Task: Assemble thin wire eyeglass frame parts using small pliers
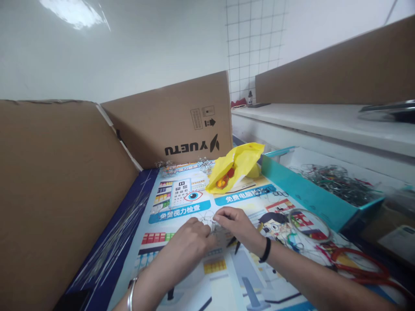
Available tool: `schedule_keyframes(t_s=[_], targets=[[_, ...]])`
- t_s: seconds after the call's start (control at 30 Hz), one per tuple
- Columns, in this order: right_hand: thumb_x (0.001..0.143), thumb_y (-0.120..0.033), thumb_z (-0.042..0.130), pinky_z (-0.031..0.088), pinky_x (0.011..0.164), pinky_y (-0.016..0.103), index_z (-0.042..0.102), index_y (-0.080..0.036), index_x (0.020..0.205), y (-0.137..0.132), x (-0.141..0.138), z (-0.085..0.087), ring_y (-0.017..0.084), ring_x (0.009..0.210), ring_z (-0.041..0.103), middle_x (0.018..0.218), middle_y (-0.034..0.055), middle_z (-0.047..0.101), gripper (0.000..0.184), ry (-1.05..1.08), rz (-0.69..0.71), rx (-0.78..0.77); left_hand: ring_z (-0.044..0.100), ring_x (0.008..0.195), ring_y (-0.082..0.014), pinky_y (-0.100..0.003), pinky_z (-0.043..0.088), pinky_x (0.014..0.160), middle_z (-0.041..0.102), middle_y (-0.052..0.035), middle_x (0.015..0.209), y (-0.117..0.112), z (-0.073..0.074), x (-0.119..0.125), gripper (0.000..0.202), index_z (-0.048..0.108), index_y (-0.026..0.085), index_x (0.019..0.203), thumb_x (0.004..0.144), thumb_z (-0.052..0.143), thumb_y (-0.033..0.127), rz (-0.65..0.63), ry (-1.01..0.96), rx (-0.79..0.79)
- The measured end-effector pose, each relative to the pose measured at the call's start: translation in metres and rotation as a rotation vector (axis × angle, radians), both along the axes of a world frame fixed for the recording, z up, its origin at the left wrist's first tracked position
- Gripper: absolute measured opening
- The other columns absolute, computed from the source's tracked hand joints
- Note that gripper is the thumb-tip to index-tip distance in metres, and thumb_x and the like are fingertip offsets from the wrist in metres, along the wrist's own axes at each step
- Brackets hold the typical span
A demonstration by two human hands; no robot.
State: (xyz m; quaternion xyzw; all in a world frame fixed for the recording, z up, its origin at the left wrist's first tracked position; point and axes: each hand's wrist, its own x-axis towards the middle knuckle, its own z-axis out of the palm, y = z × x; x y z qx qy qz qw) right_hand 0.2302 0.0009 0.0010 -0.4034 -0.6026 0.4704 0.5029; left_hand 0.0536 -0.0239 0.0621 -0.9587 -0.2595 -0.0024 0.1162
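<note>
Over the printed poster sheet [194,285], my left hand [191,242] and my right hand [236,224] are close together, fingertips almost meeting. A thin, pale wire [208,217] loops up between them. My right hand pinches it between thumb and fingers. The fingers of my left hand are curled shut around its other end, though their tips are mostly hidden behind the knuckles. Below my right hand, dark pointed tips, perhaps of a tool, lie on the sheet [236,245]. A silver bangle is on my left wrist and a black band on my right.
Beyond my hands lies a yellow bag [241,162] with orange and red pieces. At the right are a teal box [292,190] full of tangled wire pieces, a coil of pale wire [309,226] and a red coil [359,263]. Cardboard panels [155,121] stand behind and left.
</note>
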Motion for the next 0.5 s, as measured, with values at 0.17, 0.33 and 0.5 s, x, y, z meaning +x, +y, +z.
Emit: schedule_keyframes(t_s=[0.17,0.33,0.5], targets=[[0.077,-0.032,0.058,0.039,0.065,0.025,0.06,-0.016,0.07,0.0007,-0.0003,-0.0012,0.013,0.067,0.049,0.067,-0.0003,0.055,0.018,-0.009,-0.001,-0.015,0.047,0.067,-0.0179,-0.032,0.032,0.063,0.054,-0.0002,0.071,0.0007,-0.0026,-0.0004,0.006,0.055,0.02,0.079,0.083,0.059,0.017,-0.012,-0.009,0.022],[0.076,-0.032,0.059,0.039,0.064,0.025,0.061,-0.016,0.07,0.0019,-0.0004,-0.0035,0.013,0.067,0.049,0.067,-0.0001,0.055,0.017,-0.016,0.004,-0.011,0.047,0.063,-0.0173,-0.032,0.031,0.061,0.055,0.0002,0.07,0.0012,-0.0043,-0.0005,0.007,0.055,0.021,0.081,0.081,0.06,0.016,-0.029,-0.008,0.015],[0.075,-0.032,0.06,0.037,0.061,0.023,0.062,-0.016,0.07,0.0005,-0.0005,-0.0033,0.012,0.064,0.048,0.067,-0.0007,0.056,0.017,-0.014,0.016,-0.067,0.049,0.063,-0.0162,-0.031,0.034,0.061,0.057,-0.0003,0.071,0.0022,-0.0045,-0.0026,0.011,0.056,0.021,0.083,0.082,0.053,0.01,-0.032,-0.017,-0.049]])
